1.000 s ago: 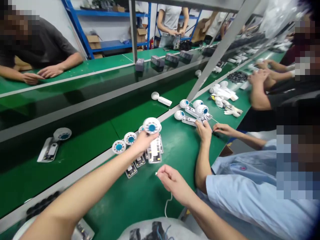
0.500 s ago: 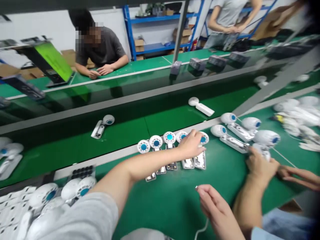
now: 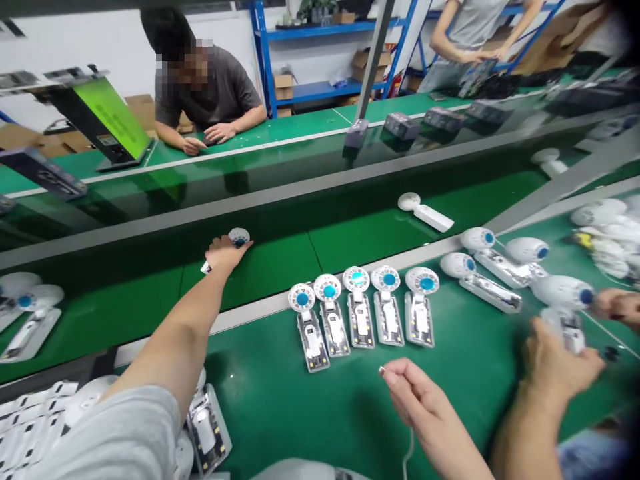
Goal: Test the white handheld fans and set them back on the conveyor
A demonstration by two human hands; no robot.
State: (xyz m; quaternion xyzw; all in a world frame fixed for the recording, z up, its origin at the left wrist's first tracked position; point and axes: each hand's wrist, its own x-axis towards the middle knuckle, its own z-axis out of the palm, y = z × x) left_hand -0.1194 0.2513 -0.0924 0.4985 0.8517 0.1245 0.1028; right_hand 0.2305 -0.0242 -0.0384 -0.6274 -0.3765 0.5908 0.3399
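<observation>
My left hand reaches out over the green conveyor and is closed round a white device with a round head; the hand covers most of its body. Pinched in my right hand is a cable's small metal plug, with the white cord hanging below. Beyond that hand, several similar devices stand side by side in a row, blue-centred heads toward the conveyor and clear-cased bodies toward me. Another such device lies by my left arm, partly hidden.
At the right, a co-worker's hands handle another white device near a group of them. A white device lies on the conveyor. White parts fill the lower left. A slanting metal post crosses the right.
My left hand has moved left from the row of devices to the one on the conveyor. My right hand stays nearly still with the plug. The co-worker's hand has shifted right.
</observation>
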